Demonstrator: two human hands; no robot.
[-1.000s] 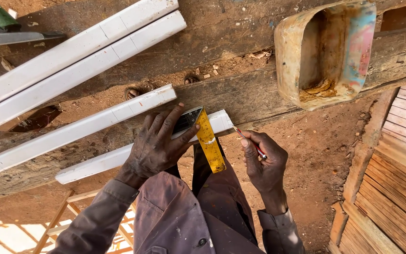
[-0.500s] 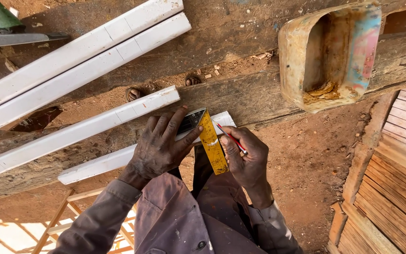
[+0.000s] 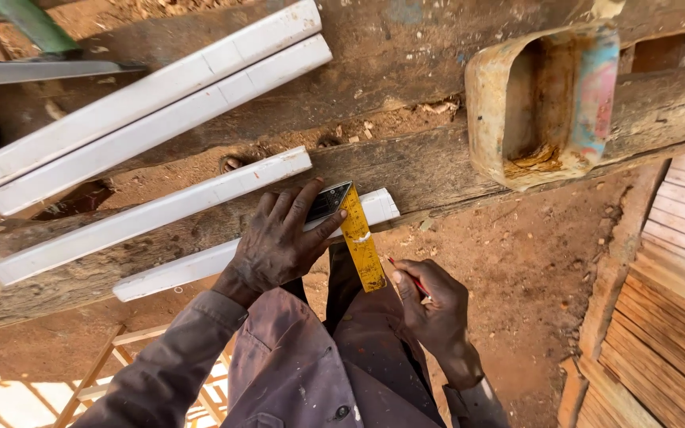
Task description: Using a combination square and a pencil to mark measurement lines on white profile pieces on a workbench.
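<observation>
My left hand (image 3: pixel 279 242) presses a try square (image 3: pixel 354 230), with a dark stock and a yellow blade, onto a white wooden strip (image 3: pixel 200 265) lying along the near edge of a rough wooden bench (image 3: pixel 438 170). The yellow blade hangs past the strip toward me. My right hand (image 3: pixel 436 305) holds a red pencil (image 3: pixel 407 277) just right of the blade's lower end, off the strip. A second white strip (image 3: pixel 152 214) lies just beyond the first.
Two more white strips (image 3: pixel 160 103) lie side by side at the back left. A cut-open plastic container (image 3: pixel 549 99) with brown residue sits on the bench at right. Slatted wooden panels (image 3: pixel 675 301) stand on the red dirt at right. A metal bar (image 3: pixel 33 71) lies at far left.
My right hand moved in to the yellow blade with the pencil, then drew back down and to the right. My left hand stayed on the square.
</observation>
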